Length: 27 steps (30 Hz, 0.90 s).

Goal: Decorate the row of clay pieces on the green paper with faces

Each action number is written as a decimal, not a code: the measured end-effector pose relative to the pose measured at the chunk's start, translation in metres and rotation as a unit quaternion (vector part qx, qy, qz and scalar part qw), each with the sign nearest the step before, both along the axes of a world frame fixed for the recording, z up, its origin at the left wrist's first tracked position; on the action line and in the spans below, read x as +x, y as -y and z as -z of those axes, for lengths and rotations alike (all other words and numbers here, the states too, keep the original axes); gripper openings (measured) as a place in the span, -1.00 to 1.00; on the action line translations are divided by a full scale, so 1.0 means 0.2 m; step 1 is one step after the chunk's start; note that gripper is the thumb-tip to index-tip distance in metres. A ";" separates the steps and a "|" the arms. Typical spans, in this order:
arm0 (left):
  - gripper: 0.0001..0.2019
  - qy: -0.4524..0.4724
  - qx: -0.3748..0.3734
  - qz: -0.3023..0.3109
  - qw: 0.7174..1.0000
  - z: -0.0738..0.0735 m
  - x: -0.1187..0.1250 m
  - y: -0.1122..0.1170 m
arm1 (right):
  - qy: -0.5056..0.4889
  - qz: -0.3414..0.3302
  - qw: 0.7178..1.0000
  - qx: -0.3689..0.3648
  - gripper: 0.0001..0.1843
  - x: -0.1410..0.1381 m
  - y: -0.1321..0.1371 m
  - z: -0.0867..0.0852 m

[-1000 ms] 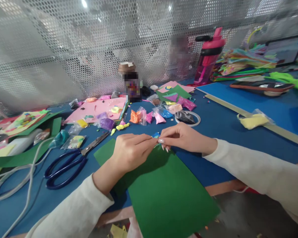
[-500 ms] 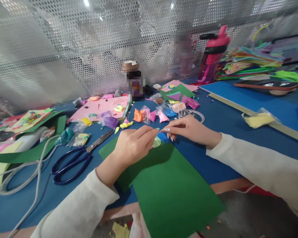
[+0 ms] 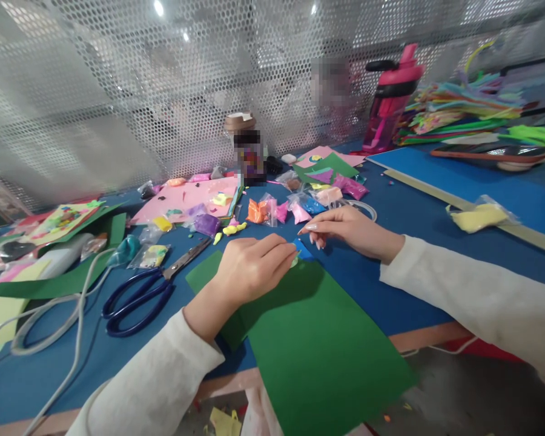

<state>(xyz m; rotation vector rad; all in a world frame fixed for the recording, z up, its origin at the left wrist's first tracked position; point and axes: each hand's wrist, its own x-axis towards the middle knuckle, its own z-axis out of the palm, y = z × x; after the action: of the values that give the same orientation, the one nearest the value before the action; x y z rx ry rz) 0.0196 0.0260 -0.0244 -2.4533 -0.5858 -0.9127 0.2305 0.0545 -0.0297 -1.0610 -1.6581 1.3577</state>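
Note:
My left hand (image 3: 254, 267) hovers over the far end of a green sheet (image 3: 327, 339), its fingers pinched together. Under those fingertips shows a small light green piece (image 3: 295, 260); whatever the pinch holds is too small to name. Just right of it, my right hand (image 3: 345, 231) has thumb and fingers drawn together, a little apart from the left. I cannot make out anything between them. A blue piece (image 3: 305, 251) lies by the sheet's far edge, between the hands. Dark-blue-handled scissors (image 3: 140, 301) rest left of my left hand.
Beyond my hands lie small bags of coloured clay (image 3: 257, 210) and a pink sheet (image 3: 186, 200). A lidded cup (image 3: 240, 124) and a pink bottle (image 3: 393, 91) stand at the back. A white cable (image 3: 78, 321) loops at left; a phone (image 3: 495, 154) lies at right.
My left fingertips have come down onto the light green piece. My right hand has drawn slightly away, so a gap shows between the hands.

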 end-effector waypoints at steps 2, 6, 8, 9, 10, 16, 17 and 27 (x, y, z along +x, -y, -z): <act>-0.92 -0.002 0.005 0.002 1.000 0.00 0.00 0.00 | -0.002 -0.001 1.000 -0.006 -0.75 0.00 0.00 0.00; -0.84 -0.006 0.008 -0.001 1.000 -0.01 0.01 0.01 | -0.006 -0.007 1.000 -0.006 -0.73 -0.01 0.01 -0.01; -0.79 -0.007 0.006 -0.007 1.000 -0.01 0.01 0.01 | -0.002 -0.007 1.000 0.004 -0.73 0.00 0.02 -0.01; -0.77 -0.006 0.005 -0.010 1.000 -0.01 0.01 0.01 | 0.003 -0.007 1.000 0.011 -0.74 0.00 0.02 -0.01; -0.76 -0.006 0.004 -0.014 1.000 -0.02 0.01 0.02 | 0.010 -0.006 1.000 0.020 -0.76 0.00 0.02 -0.02; -0.83 -0.007 -0.005 -0.023 1.000 -0.02 0.02 0.03 | 0.040 0.001 0.998 0.050 -0.76 -0.01 0.03 -0.03; -0.83 -0.008 -0.007 -0.023 1.000 -0.03 0.02 0.03 | 0.042 -0.001 0.998 0.050 -0.76 -0.01 0.03 -0.02; -0.82 -0.020 -0.007 -0.016 1.000 -0.02 0.02 0.03 | -0.039 -0.014 0.999 -0.012 -0.79 -0.01 0.02 -0.02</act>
<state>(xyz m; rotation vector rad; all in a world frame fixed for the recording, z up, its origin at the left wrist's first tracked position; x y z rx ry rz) 0.0240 0.0203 -0.0208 -2.4605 -0.6174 -0.8468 0.2290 0.0498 -0.0253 -0.9902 -1.6092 1.4227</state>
